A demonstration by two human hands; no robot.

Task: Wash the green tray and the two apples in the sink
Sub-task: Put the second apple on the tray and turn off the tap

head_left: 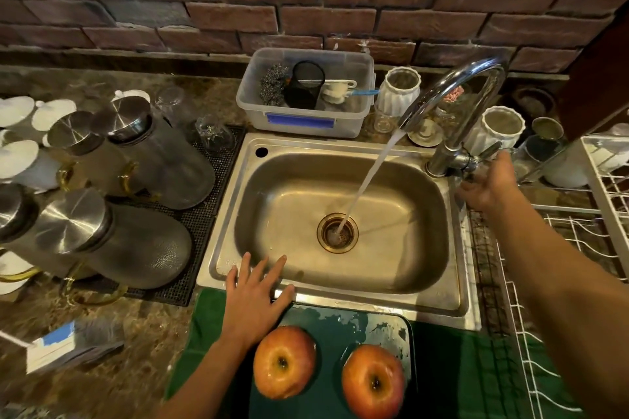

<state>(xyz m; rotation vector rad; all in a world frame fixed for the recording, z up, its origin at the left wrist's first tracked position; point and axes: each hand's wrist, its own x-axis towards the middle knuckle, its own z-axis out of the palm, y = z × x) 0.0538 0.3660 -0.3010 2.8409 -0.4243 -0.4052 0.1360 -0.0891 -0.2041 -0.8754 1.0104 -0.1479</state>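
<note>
Two wet red apples, one on the left (284,361) and one on the right (373,381), sit on the dark green tray (343,325) in front of the steel sink (340,269). Water drops lie on the tray. My left hand (253,296) rests flat with spread fingers on the sink's front rim, just left of the tray. My right hand (490,182) reaches to the tap (452,102) and touches its lever at the base. Water runs from the spout into the drain (338,232).
Glass jugs with steel lids (112,214) stand on a black mat left of the sink. A plastic box with scrubbers (306,92) and white jars (398,90) line the back. A white wire dish rack (578,248) is on the right. A green cloth (459,367) lies under the tray.
</note>
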